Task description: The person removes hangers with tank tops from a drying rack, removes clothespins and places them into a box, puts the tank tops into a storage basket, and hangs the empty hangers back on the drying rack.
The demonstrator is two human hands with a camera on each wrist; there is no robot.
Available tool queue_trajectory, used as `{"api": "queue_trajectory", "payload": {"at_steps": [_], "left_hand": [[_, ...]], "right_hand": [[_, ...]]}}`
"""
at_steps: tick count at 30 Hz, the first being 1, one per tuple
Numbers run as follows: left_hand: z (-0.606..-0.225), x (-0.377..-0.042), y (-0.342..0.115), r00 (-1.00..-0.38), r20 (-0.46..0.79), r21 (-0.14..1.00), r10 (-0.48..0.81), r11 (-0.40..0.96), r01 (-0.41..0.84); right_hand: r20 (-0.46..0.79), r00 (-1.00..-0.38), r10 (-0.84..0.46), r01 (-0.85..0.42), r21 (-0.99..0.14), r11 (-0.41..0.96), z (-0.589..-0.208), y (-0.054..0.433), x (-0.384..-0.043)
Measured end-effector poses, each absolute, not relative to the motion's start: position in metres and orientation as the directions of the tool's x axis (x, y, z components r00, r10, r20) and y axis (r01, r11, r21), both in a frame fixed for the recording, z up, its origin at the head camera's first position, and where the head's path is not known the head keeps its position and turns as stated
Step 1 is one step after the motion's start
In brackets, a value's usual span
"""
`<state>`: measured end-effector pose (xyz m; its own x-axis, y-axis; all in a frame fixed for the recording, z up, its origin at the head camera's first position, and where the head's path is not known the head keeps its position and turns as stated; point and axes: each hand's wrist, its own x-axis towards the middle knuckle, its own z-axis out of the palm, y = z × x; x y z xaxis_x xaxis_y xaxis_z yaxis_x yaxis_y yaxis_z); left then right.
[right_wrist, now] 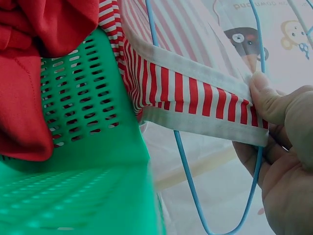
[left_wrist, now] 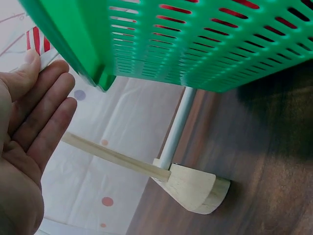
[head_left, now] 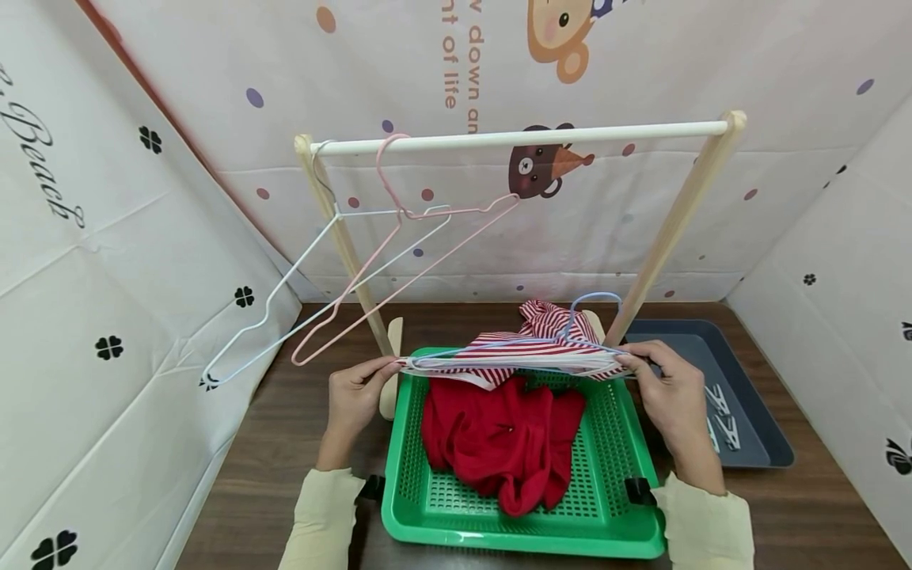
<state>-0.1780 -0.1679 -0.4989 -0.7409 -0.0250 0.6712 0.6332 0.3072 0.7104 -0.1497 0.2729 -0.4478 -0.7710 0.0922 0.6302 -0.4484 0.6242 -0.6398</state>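
Note:
A red-and-white striped garment (head_left: 549, 321) is stretched between both hands above the far part of a green basket (head_left: 527, 540). My left hand (head_left: 354, 400) pinches its pale edge at the left end, between thumb and forefinger. At the opposite end my right hand (head_left: 673, 400) grips the pale-trimmed striped hem (right_wrist: 195, 98) together with a blue hanger. That hanger's hook (head_left: 597, 294) stands up behind the cloth, and in the right wrist view its rounded end sticks out below the hem. Beneath the cloth, a crumpled red garment (head_left: 492, 443) lies in the basket.
Behind the basket stands a rack with wooden legs and a white rod (head_left: 556, 136). A white hanger (head_left: 302, 261) and a pink hanger (head_left: 379, 168) hang at its left end. To the right, a grey tray (head_left: 684, 348) holds several white clothespins (head_left: 728, 431).

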Motion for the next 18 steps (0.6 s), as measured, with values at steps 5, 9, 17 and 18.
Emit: {"api": "queue_trajectory", "payload": {"at_steps": [5, 9, 17, 18], "left_hand": [[-0.5048, -0.1795, -0.1675, -0.753, 0.657, 0.718, -0.040, 0.336, 0.609], [-0.5074, -0.1783, -0.1675, -0.755, 0.654, 0.719, -0.045, 0.346, 0.602], [-0.5031, -0.1725, -0.1690, -0.755, 0.655, 0.693, 0.023, 0.381, 0.612], [-0.5019, -0.1712, -0.1684, -0.757, 0.652, 0.688, 0.039, 0.389, 0.612]], "right_hand": [[0.608, -0.783, 0.129, -0.419, -0.669, 0.614, -0.4460, 0.2729, -0.1483], [0.586, -0.797, 0.143, -0.404, -0.695, 0.594, -0.4442, 0.2724, -0.1467], [0.603, -0.791, 0.109, -0.436, -0.679, 0.590, -0.4422, 0.2682, -0.1462], [0.604, -0.790, 0.104, -0.441, -0.678, 0.589, -0.4419, 0.2673, -0.1460]]}}
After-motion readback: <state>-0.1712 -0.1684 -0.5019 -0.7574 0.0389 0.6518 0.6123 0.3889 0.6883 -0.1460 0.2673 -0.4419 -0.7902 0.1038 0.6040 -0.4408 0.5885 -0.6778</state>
